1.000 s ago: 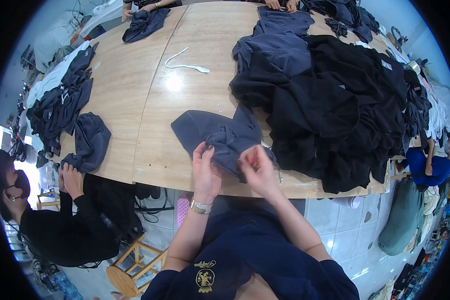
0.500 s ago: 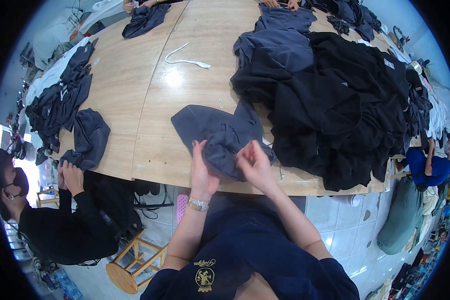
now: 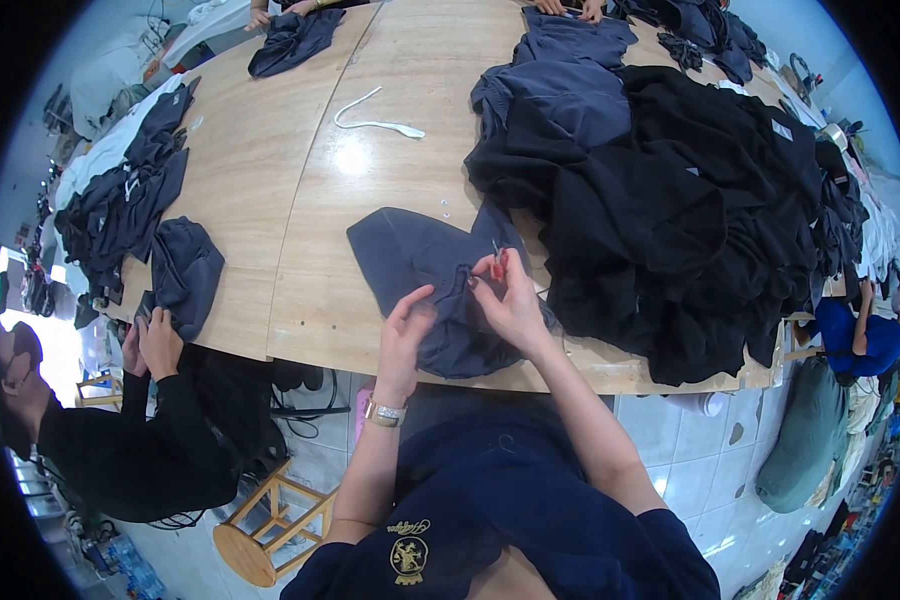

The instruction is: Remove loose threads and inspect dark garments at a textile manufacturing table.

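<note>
A dark grey garment (image 3: 400,245) lies on the table in front of me, its cloth bunched in the middle. My right hand (image 3: 510,305) is closed round small red-handled snips (image 3: 498,268), whose tip points away from me. The thumb and fingertips of that hand are at a gathered fold of the garment. Over the near left part of the cloth is my left hand (image 3: 406,335), fingers apart and slightly blurred, with nothing visible in it. Its lower fingers are partly hidden.
A large heap of black garments (image 3: 660,220) covers the table's right side, with grey ones (image 3: 560,90) behind. A white cord-like strip (image 3: 378,126) lies farther back. At left a co-worker (image 3: 120,440) handles a dark garment (image 3: 185,265). A wooden stool (image 3: 255,540) stands below.
My left hand has come off the cloth and its fingers have opened. My right hand has risen slightly away from me, and the red snips show more plainly. The bunched cloth has shifted.
</note>
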{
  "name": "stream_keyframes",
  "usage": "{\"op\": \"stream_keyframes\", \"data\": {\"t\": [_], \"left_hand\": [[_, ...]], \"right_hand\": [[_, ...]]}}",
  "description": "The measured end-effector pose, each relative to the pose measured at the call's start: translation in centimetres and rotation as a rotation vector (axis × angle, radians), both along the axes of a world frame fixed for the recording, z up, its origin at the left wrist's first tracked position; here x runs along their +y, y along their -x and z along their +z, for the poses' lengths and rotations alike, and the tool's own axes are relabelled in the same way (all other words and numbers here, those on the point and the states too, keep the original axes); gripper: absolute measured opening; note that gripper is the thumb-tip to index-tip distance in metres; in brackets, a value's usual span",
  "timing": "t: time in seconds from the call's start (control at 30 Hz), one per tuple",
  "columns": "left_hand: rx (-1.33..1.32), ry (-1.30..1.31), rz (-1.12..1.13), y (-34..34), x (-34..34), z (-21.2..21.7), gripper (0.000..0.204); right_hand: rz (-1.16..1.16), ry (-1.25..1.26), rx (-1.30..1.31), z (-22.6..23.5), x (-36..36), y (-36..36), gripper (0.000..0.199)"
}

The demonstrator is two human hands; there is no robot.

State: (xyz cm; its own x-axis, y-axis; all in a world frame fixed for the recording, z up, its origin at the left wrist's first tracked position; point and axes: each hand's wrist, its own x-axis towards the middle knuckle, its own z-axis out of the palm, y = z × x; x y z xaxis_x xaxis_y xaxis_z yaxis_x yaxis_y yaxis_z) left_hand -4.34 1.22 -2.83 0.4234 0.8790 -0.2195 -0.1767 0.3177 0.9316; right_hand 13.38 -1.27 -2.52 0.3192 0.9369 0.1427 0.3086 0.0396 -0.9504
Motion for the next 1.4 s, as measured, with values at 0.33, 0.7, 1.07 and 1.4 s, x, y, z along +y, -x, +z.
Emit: {"op": "stream_keyframes", "data": {"t": [0.33, 0.7, 1.07, 1.4], "left_hand": [[0.219, -0.411, 0.086, -0.9, -0.5, 0.6, 0.046], [0.315, -0.495, 0.078, -1.4, -1.3, 2.0, 0.071], [0.274, -0.470, 0.057, -0.7, -1.3, 2.7, 0.071], [0.541, -0.276, 0.053, 3.2, 1.5, -1.9, 0.036]], "right_hand": [[0.212, -0.131, -0.073, 2.3, -0.6, 1.9, 0.019], [0.228, -0.059, -0.041, 3.0, -1.9, 1.8, 0.030], [-0.390, -0.357, 0.285, 0.9, -3.0, -4.3, 0.021], [-0.369, 0.073, -0.119, -5.0, -7.5, -4.4, 0.017]]}}
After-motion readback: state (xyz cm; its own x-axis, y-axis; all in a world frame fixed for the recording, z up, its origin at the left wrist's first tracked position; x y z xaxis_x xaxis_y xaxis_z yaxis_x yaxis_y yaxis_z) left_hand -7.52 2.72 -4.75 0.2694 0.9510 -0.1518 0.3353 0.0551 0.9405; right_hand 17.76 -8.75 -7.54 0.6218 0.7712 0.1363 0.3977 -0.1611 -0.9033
